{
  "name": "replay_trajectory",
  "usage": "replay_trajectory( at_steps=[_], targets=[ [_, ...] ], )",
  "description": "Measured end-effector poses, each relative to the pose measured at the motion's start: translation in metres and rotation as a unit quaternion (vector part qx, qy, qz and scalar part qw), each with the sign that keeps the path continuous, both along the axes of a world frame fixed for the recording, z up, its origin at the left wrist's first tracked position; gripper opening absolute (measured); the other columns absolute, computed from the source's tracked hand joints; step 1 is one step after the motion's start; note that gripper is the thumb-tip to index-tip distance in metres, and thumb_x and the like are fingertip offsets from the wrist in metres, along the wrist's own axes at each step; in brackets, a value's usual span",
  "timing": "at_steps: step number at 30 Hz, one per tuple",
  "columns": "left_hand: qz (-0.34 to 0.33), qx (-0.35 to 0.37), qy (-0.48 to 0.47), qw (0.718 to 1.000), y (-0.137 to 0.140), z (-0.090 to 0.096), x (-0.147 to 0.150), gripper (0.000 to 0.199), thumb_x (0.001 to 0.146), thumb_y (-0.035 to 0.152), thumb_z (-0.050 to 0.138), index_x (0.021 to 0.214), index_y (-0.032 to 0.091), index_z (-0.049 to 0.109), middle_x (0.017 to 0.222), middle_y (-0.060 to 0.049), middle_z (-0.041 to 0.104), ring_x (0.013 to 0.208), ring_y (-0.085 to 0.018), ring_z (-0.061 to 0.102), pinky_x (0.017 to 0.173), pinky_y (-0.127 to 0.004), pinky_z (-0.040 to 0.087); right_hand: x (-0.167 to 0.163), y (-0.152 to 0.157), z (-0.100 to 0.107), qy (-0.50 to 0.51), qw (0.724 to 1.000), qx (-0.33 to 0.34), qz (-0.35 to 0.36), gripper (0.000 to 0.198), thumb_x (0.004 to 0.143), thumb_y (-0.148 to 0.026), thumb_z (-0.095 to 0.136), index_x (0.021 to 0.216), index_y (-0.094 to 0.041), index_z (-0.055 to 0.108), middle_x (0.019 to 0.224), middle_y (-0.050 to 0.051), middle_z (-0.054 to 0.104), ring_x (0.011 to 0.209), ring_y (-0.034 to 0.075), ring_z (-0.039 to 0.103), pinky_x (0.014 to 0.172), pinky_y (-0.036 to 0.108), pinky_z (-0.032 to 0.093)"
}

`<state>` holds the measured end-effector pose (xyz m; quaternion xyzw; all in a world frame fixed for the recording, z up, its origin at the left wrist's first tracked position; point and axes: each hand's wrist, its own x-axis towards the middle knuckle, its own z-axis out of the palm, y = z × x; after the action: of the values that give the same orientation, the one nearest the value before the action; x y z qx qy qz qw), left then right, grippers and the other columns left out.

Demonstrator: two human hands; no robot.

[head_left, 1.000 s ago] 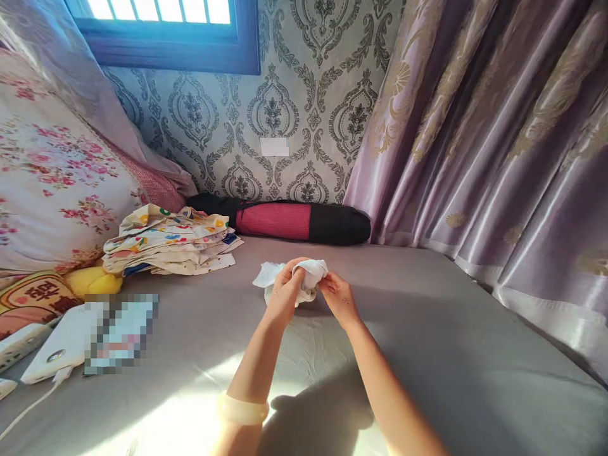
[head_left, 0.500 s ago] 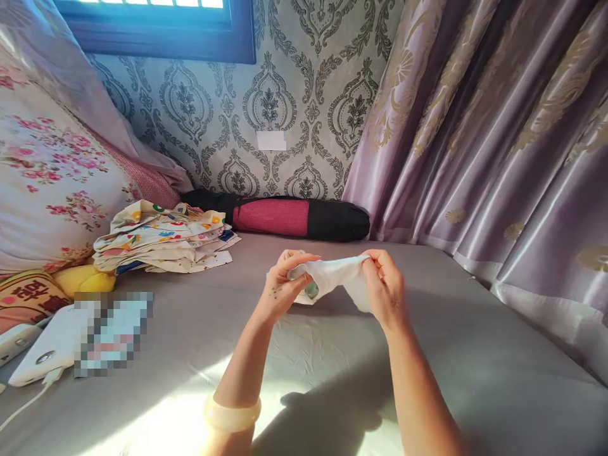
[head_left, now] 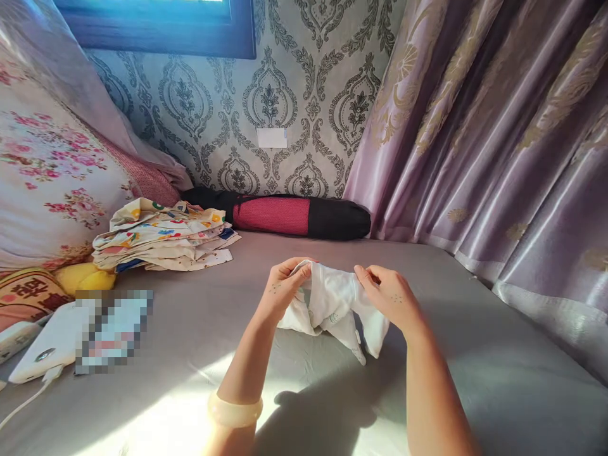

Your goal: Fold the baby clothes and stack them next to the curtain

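Note:
A small white garment (head_left: 335, 294) with faint greenish print hangs between my two hands, just above the grey bed sheet. Its exact kind is hard to tell. My left hand (head_left: 285, 285) pinches the garment's edge at the left, thumb in front, with a pale bangle (head_left: 235, 410) on that forearm. At the upper right edge my right hand (head_left: 387, 292) grips the cloth between thumb and fingers. Loose parts of the garment droop below the hands, with a gap near the right side.
A pile of printed clothes (head_left: 166, 237) lies at the back left. Behind it stretches a black and red rolled bag (head_left: 280, 215) along the wall. A white power bank (head_left: 52, 342) with a cable, a blurred packet (head_left: 116, 335) and a yellow plush item (head_left: 85, 278) lie left. Purple curtains (head_left: 456, 158) hang right.
The garment has been turned and lowered, so more of its drooping parts show. My right hand has moved slightly right and down and rotated, showing its back. My left hand keeps its hold.

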<state>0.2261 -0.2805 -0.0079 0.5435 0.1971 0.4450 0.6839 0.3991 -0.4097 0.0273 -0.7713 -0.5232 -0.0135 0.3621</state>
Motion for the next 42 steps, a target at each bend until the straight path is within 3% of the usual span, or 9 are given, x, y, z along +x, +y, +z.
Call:
replay_trajectory(
  at_steps=[3,9,17,23,26,30,34,38,42],
  targets=[
    [-0.033,-0.022,0.004,0.999,0.000,-0.003,0.001,0.034,0.069,0.046,0.080,0.083,0.016,0.076,0.070,-0.002,0.066,0.062,-0.014,0.057,0.058,-0.023,0.043,0.002,-0.001,-0.002,0.011,0.999,-0.021,0.038,0.048,0.093,-0.055,0.042,0.068,-0.021,0.064,0.064,0.001,0.064,0.059,0.015,0.054,0.056,0.025,0.037],
    [-0.095,-0.054,0.015,0.994,-0.004,-0.006,0.005,0.033,0.069,0.048,0.079,0.078,0.017,0.072,0.064,0.000,0.062,0.055,-0.010,0.053,0.052,-0.021,0.039,-0.012,0.009,-0.003,0.119,0.977,0.024,0.175,0.043,0.096,-0.049,0.040,0.109,-0.021,0.070,0.111,0.007,0.071,0.102,0.021,0.064,0.088,0.030,0.046],
    [-0.108,-0.099,0.025,0.989,-0.007,-0.007,0.010,0.035,0.065,0.047,0.082,0.070,0.015,0.067,0.058,0.001,0.057,0.049,-0.008,0.048,0.047,-0.020,0.034,-0.019,0.016,-0.009,0.133,0.968,0.010,0.214,0.031,0.090,-0.043,0.053,0.095,-0.020,0.073,0.091,0.004,0.071,0.083,0.017,0.063,0.075,0.026,0.047],
    [0.080,-0.005,0.072,0.994,0.002,-0.015,0.014,0.031,0.064,0.039,0.085,0.083,0.018,0.072,0.081,-0.005,0.068,0.071,-0.015,0.058,0.062,-0.024,0.042,-0.004,0.024,-0.023,0.149,0.980,0.044,0.121,0.031,0.088,-0.041,0.052,0.089,-0.017,0.072,0.089,0.004,0.073,0.084,0.019,0.065,0.075,0.028,0.047],
    [0.165,0.075,0.115,0.977,0.004,-0.013,0.009,0.026,0.066,0.038,0.083,0.075,0.018,0.069,0.073,-0.003,0.065,0.066,-0.013,0.054,0.058,-0.023,0.038,0.008,0.029,-0.033,0.151,0.985,0.062,0.054,0.032,0.086,-0.041,0.053,0.090,-0.016,0.073,0.090,0.007,0.074,0.085,0.021,0.066,0.075,0.029,0.046],
    [0.066,0.122,0.223,0.965,-0.004,-0.003,0.000,0.034,0.077,0.049,0.069,0.068,0.018,0.059,0.056,0.003,0.054,0.050,-0.009,0.044,0.047,-0.022,0.029,0.019,0.031,-0.039,0.157,0.985,0.059,-0.029,0.032,0.082,-0.041,0.054,0.086,-0.016,0.074,0.089,0.007,0.075,0.086,0.023,0.067,0.075,0.030,0.046],
    [-0.093,0.175,0.363,0.910,-0.023,0.002,0.004,0.034,0.082,0.050,0.059,0.069,0.019,0.054,0.059,0.003,0.056,0.049,-0.011,0.049,0.048,-0.023,0.031,0.023,0.029,-0.040,0.157,0.983,0.055,-0.080,0.033,0.080,-0.043,0.054,0.084,-0.018,0.074,0.086,0.006,0.075,0.084,0.024,0.067,0.072,0.030,0.046],
    [-0.037,0.287,0.447,0.846,-0.038,-0.008,0.018,0.031,0.078,0.045,0.065,0.071,0.021,0.048,0.069,0.002,0.056,0.066,-0.016,0.054,0.058,-0.026,0.034,0.031,0.028,-0.044,0.163,0.978,0.073,-0.106,0.036,0.080,-0.046,0.053,0.086,-0.018,0.075,0.086,0.007,0.075,0.084,0.024,0.067,0.071,0.031,0.045],
    [0.003,0.318,0.496,0.808,-0.042,-0.024,0.029,0.030,0.076,0.038,0.068,0.083,0.022,0.045,0.089,-0.003,0.059,0.082,-0.020,0.058,0.068,-0.029,0.040,0.039,0.026,-0.048,0.168,0.974,0.088,-0.122,0.039,0.079,-0.048,0.053,0.088,-0.017,0.074,0.087,0.007,0.075,0.084,0.025,0.066,0.071,0.032,0.044]
  ],
)
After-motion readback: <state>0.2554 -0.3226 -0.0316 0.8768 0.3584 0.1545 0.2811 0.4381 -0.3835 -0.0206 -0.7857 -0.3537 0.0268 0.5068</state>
